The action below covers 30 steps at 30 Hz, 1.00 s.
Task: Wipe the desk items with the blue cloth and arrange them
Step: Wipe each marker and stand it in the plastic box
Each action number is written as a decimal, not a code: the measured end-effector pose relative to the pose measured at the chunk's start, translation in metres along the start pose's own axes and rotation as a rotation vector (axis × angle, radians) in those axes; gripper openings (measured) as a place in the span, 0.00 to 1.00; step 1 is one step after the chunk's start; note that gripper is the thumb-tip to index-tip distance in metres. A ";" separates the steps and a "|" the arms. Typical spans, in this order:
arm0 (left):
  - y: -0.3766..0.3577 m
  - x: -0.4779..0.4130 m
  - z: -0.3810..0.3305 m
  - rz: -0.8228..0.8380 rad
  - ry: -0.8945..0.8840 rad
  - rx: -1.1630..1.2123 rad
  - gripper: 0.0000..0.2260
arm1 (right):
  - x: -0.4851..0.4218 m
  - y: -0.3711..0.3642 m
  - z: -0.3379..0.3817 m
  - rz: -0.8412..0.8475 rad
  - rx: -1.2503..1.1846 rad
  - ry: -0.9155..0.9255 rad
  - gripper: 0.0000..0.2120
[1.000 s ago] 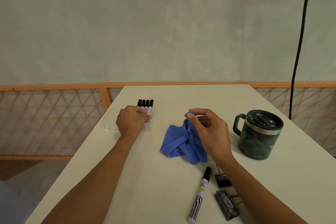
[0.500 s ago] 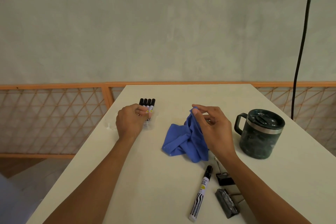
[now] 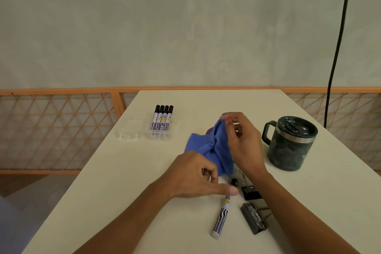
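Note:
A crumpled blue cloth [image 3: 208,148] lies mid-table, and my right hand [image 3: 241,142] pinches its raised top corner between thumb and fingers. My left hand [image 3: 195,177] hovers just in front of the cloth. Its fingers are loosely curled, and its thumb stretches across a single black-capped white marker [image 3: 221,214] just below the cap, without gripping it. Several matching markers [image 3: 162,119] lie side by side at the far left of the white table [image 3: 123,192]. A black binder clip [image 3: 251,194] and a grey one [image 3: 254,220] lie to the right of the single marker.
A dark green lidded mug [image 3: 292,142] stands at the right, handle facing the cloth. A clear plastic holder [image 3: 132,132] lies under and beside the row of markers. An orange lattice railing [image 3: 57,130] runs behind the table, and a black cable [image 3: 338,47] hangs at the right.
My left hand has left the row of markers and come back and right to the single marker. My right hand still pinches the cloth in the same place.

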State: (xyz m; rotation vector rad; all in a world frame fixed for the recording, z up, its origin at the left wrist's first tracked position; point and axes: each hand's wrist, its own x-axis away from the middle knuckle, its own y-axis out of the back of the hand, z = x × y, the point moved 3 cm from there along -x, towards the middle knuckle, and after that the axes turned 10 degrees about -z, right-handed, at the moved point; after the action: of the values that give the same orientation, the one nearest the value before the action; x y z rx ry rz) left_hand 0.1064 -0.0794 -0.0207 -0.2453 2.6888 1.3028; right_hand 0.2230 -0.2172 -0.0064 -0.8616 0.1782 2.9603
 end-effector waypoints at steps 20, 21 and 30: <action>0.036 -0.012 0.034 -0.115 0.076 0.360 0.11 | 0.005 0.001 0.003 0.044 0.123 0.171 0.12; 0.042 -0.014 0.038 -0.178 0.083 0.408 0.10 | 0.006 0.001 0.003 0.045 0.123 0.173 0.12; 0.056 -0.020 0.058 -0.561 0.310 0.720 0.11 | 0.025 -0.005 0.012 0.181 0.146 0.284 0.07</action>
State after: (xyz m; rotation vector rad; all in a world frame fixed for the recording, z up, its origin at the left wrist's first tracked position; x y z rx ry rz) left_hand 0.1177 0.0016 -0.0095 -1.0599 2.7934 0.1283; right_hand 0.1954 -0.2104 -0.0102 -1.3048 0.5027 2.9197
